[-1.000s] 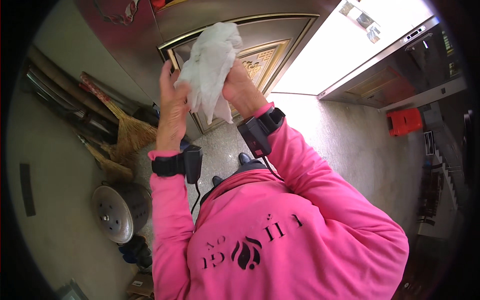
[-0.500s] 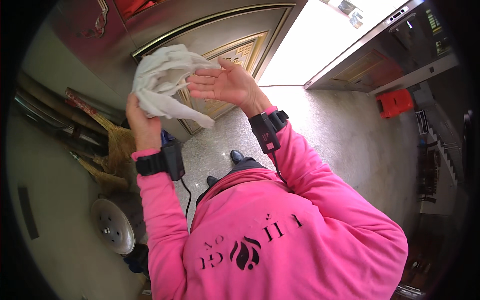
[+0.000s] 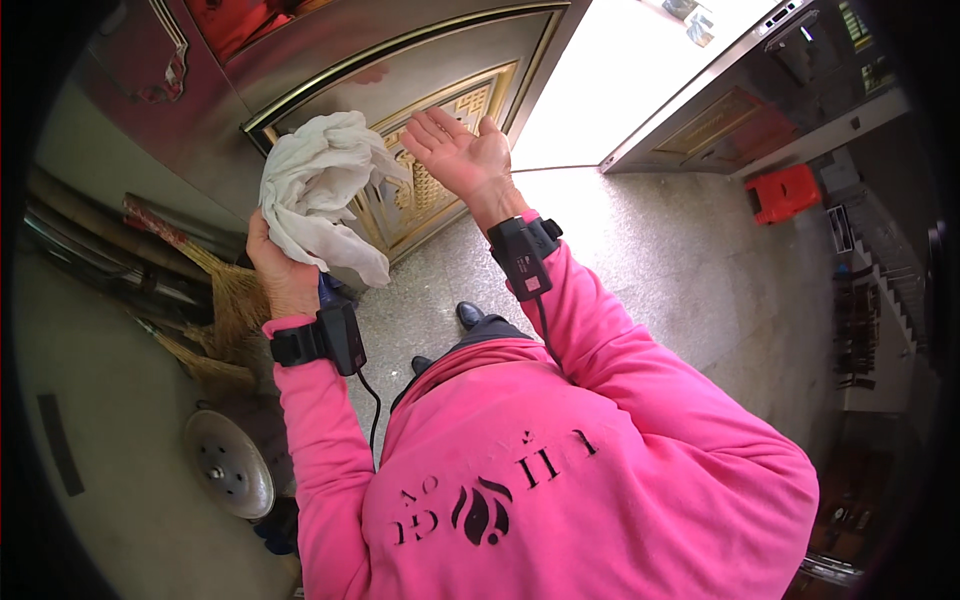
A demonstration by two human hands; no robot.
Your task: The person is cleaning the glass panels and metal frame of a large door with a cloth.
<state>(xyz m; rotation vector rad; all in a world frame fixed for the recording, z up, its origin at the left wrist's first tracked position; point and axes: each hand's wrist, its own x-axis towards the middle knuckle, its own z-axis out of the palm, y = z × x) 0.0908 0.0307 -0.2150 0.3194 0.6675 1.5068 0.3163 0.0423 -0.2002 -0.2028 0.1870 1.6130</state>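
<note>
My left hand [image 3: 282,270] grips a crumpled off-white cloth [image 3: 322,190] and holds it up in front of a metal door [image 3: 400,70] with gold trim. The cloth hangs bunched above and to the right of the fist. My right hand [image 3: 458,155] is raised beside the cloth, palm up and fingers spread, holding nothing and not touching the cloth. Both wrists carry black strapped devices, and both sleeves are bright pink.
Straw brooms [image 3: 215,310] and long poles lean against the wall at the left. A round metal disc [image 3: 228,463] lies on the floor below them. The speckled stone floor [image 3: 680,280] runs right to a red stool [image 3: 787,192]. Bright daylight fills the open doorway.
Both hands held the cloth together a second ago. My right hand has let go and opened, and my left hand has carried the cloth to the left.
</note>
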